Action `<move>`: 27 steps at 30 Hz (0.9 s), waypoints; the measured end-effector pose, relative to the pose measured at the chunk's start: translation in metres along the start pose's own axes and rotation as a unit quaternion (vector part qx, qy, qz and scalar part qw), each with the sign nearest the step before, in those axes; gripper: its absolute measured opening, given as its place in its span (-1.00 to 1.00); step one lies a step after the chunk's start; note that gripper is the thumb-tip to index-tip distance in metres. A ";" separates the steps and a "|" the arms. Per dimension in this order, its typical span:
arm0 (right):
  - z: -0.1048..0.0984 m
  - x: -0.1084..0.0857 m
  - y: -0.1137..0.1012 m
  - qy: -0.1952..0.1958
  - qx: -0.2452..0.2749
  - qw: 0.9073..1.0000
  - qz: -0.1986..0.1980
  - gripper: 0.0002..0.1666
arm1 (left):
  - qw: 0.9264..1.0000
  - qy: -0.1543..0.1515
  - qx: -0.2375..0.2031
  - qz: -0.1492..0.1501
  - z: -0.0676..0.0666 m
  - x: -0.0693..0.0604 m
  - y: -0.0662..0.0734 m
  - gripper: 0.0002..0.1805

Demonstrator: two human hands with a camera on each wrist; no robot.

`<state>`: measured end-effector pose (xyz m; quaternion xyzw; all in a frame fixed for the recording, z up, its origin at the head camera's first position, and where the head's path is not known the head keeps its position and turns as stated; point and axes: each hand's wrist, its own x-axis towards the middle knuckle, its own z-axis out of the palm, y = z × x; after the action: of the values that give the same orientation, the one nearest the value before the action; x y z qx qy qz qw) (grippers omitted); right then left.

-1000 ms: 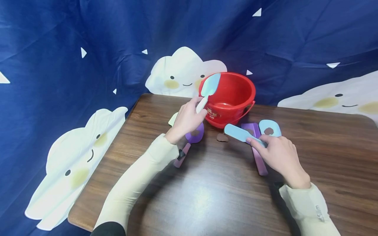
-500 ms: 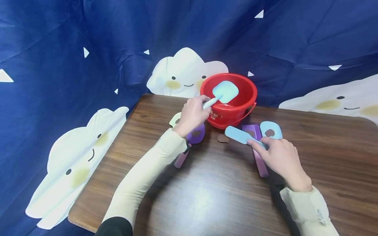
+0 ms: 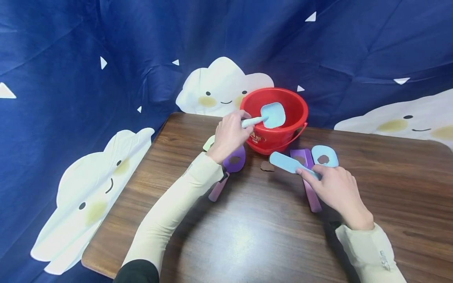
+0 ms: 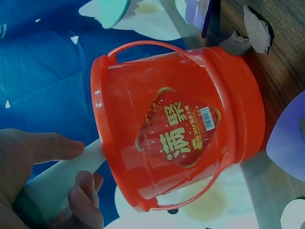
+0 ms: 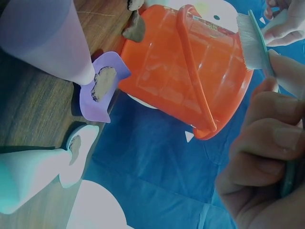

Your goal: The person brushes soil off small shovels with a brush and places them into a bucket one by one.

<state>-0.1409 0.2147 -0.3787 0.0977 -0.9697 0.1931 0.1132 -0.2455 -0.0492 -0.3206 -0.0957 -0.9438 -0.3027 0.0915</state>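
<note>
My left hand grips the white handle of a toy shovel. The shovel's light blue blade hangs inside the mouth of the red bucket, face mostly toward me. In the left wrist view the handle crosses the bucket's rim. My right hand pinches a light blue brush by its handle, in front of the bucket. White bristles show under the brush in the right wrist view. A brown clay-like lump lies on the table near the brush tip.
A purple shovel and a light blue one lie to the right, each bearing brown stuff. On the left lie a round purple shovel and a pale green one. A blue cloud-print curtain backs the wooden table.
The shovel in my left hand has swung from the bucket's left rim to over its inside, its blade turned. It has since dipped slightly. My right hand and the brush have barely moved.
</note>
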 end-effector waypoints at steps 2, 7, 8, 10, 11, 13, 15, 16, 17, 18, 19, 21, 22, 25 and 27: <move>0.000 0.000 0.000 -0.002 0.000 1.000 -0.002 -0.41 | 1.000 0.008 0.002 0.007 0.001 -0.001 -0.001 -0.70; 0.001 0.000 -0.001 0.000 -0.002 1.000 -0.006 -0.40 | 1.000 0.016 -0.007 0.002 0.002 -0.003 -0.003 -0.61; 0.001 0.000 -0.001 0.000 -0.003 1.000 -0.007 -0.41 | 1.000 0.016 -0.012 -0.001 0.001 -0.003 -0.004 -0.58; 0.001 0.000 0.000 0.000 -0.004 1.000 -0.006 -0.41 | 1.000 0.018 -0.018 -0.004 -0.001 -0.004 -0.007 -0.59; 0.000 0.000 0.000 -0.002 -0.004 1.000 -0.005 -0.41 | 1.000 0.019 -0.018 -0.003 -0.002 -0.005 -0.010 -0.61; 0.000 0.000 0.000 -0.004 -0.004 1.000 -0.003 -0.41 | 1.000 0.021 -0.015 -0.002 -0.004 -0.007 -0.014 -0.68; 0.000 0.000 0.000 -0.004 -0.003 1.000 -0.003 -0.41 | 1.000 0.022 -0.010 -0.003 -0.006 -0.011 -0.019 -0.73; 0.000 0.000 0.001 -0.004 -0.002 1.000 -0.004 -0.41 | 1.000 0.022 -0.010 -0.003 -0.007 -0.013 -0.022 -0.74; 0.001 0.000 0.001 -0.002 -0.002 1.000 -0.004 -0.41 | 1.000 0.022 -0.009 -0.004 -0.008 -0.015 -0.024 -0.74; 0.001 0.000 0.001 -0.001 -0.002 1.000 -0.005 -0.41 | 1.000 0.022 -0.006 -0.006 -0.008 -0.016 -0.027 -0.74; 0.001 0.000 0.001 0.001 -0.002 1.000 -0.006 -0.42 | 1.000 0.021 -0.004 -0.008 -0.009 -0.018 -0.029 -0.73; 0.001 0.000 0.001 0.004 -0.001 1.000 -0.008 -0.42 | 1.000 0.018 0.001 -0.010 -0.009 -0.022 -0.034 -0.72; 0.001 0.000 0.001 0.005 0.000 1.000 -0.008 -0.42 | 1.000 0.017 0.005 -0.009 -0.009 -0.024 -0.037 -0.72; 0.001 0.000 0.001 0.010 0.002 1.000 -0.010 -0.41 | 1.000 0.004 0.017 -0.014 -0.008 -0.030 -0.046 -0.72; 0.000 0.000 0.001 0.012 0.003 1.000 -0.009 -0.40 | 1.000 -0.008 0.022 -0.018 -0.007 -0.034 -0.052 -0.72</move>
<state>-0.1409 0.2155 -0.3793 0.1043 -0.9667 0.1966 0.1262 -0.2240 -0.0992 -0.3521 -0.0790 -0.9525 -0.2829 0.0801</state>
